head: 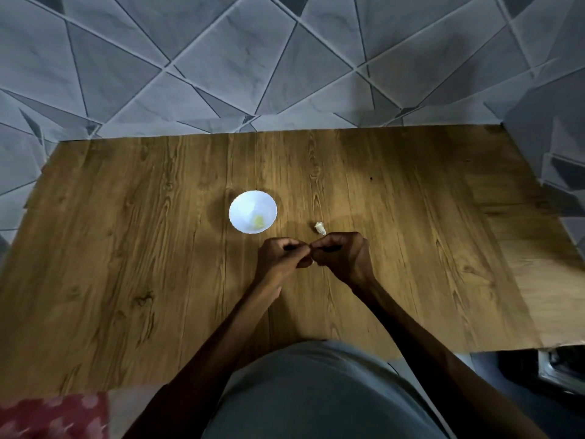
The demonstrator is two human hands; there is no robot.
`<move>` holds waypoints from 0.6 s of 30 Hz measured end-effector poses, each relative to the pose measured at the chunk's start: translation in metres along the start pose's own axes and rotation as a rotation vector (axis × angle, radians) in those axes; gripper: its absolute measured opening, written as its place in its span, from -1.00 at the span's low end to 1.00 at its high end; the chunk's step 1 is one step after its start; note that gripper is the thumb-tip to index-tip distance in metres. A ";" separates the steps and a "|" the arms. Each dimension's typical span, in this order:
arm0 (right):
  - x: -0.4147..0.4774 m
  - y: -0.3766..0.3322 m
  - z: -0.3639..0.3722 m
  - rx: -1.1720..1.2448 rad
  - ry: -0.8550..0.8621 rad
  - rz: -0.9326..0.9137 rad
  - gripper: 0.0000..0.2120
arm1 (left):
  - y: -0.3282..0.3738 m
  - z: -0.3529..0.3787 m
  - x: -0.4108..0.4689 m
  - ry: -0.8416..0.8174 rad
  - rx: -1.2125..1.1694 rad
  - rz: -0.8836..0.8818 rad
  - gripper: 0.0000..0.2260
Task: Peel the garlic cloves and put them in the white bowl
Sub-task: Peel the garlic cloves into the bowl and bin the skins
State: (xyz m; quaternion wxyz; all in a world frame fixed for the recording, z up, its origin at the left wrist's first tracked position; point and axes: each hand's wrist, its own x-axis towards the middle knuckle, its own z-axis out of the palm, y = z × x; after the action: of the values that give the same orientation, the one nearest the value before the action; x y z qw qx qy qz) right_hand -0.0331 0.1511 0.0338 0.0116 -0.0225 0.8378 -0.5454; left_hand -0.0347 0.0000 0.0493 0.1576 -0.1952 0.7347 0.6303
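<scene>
Wood table [126, 248]; white bowl [242, 205] well off edges.

You see a dim, softly blurred scene, the white bowl [244, 205] glaring and the edges bent by wide-angle distortion.

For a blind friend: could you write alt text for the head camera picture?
The left hand and right hand pinch a small pale bit, mostly hidden, over a wooden table. Beyond them sit a white bowl holding a yellowish piece, and a white scrap.
</scene>
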 end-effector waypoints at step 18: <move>0.003 -0.002 -0.008 0.320 -0.129 0.199 -0.89 | 0.000 0.000 0.001 -0.015 0.020 0.019 -0.95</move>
State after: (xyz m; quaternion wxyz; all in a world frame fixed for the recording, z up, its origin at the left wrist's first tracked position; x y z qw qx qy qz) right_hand -0.0367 0.1572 0.0391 0.1224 0.0278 0.7360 -0.6652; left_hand -0.0360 -0.0003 0.0489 0.1590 -0.1818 0.7417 0.6257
